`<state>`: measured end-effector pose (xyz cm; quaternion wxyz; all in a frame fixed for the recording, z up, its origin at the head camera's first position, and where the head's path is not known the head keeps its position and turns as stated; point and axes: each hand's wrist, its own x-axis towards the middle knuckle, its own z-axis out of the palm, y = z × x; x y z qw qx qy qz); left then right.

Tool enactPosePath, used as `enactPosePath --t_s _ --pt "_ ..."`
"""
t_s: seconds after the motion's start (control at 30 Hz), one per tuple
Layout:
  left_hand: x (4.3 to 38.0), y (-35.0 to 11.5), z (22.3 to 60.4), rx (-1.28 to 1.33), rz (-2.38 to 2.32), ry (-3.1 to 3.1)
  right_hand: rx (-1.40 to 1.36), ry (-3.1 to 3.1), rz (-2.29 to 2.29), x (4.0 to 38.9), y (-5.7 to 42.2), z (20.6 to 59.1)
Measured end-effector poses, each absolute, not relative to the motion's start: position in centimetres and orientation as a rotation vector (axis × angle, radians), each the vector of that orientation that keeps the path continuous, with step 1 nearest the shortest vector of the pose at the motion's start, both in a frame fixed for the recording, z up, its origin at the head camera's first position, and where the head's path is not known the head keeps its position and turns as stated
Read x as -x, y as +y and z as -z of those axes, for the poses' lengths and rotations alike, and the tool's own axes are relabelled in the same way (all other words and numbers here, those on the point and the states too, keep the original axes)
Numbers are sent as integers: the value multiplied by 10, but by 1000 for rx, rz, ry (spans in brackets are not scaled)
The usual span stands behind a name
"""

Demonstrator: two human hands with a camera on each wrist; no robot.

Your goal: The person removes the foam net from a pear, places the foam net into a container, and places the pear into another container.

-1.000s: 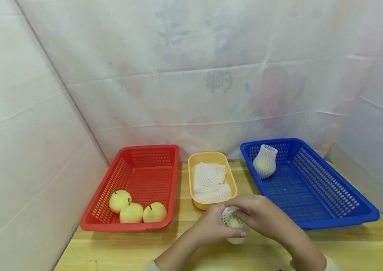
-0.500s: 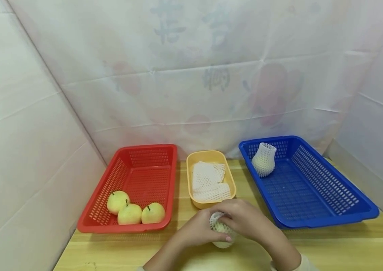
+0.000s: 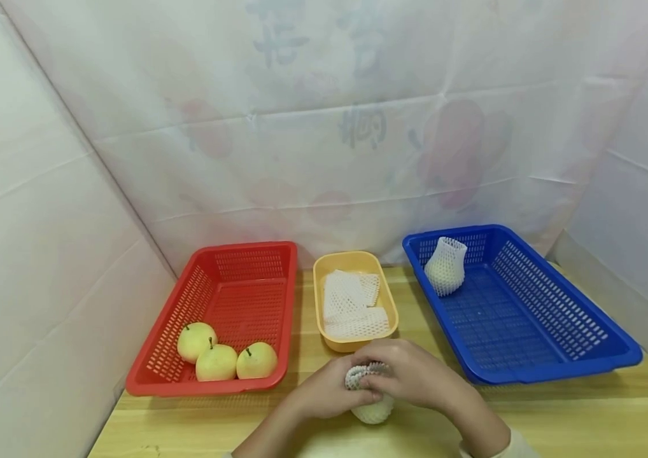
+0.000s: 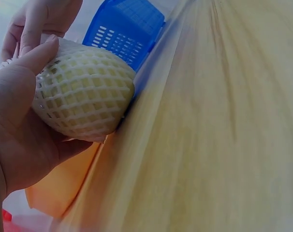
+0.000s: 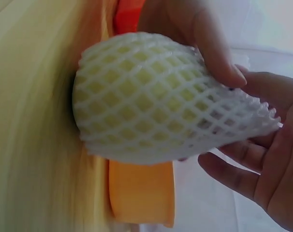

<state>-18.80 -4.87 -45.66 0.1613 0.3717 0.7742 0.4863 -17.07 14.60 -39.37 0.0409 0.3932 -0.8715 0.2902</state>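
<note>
A pale yellow pear in a white foam net sleeve (image 3: 373, 412) stands on the wooden table, between both hands. My left hand (image 3: 324, 393) is curled round its left side, thumb across the front. My right hand (image 3: 418, 376) pinches the upper rim of the net, its thumb at the mouth. In the right wrist view the loose end of the foam net (image 5: 233, 118) tapers past the pear toward my right fingers. The left wrist view shows the net-covered pear (image 4: 88, 92) with its lower end near the tabletop; part of its far side is hidden by my left palm.
Several bare pears, one a pear (image 3: 216, 363) in front, lie in the red basket (image 3: 291, 305) at left. A yellow tray (image 3: 319, 299) holds flat foam nets (image 3: 352, 321). In the blue basket (image 3: 530, 375) at right stands another netted pear (image 3: 445, 270).
Both hands and the netted pear have shifted left in the head view, which has itself moved slightly. My right thumb has come further over the net's mouth. The baskets' contents look the same.
</note>
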Motion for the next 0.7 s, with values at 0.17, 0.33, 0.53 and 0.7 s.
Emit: enactPosePath --t_s 0.17,0.33,0.53,0.7 --pt "188 -50 454 -1169 -1366 2242 -1204 -2713 -921 173 155 392" --pt "187 -55 448 -1201 -1325 2291 -1213 -2801 -995 174 164 386" --pt "188 -61 440 -1165 -1354 2270 -1167 -2911 -981 175 171 382" --pt "188 -60 439 -1192 -1377 2240 -1155 -2897 -956 176 172 383"
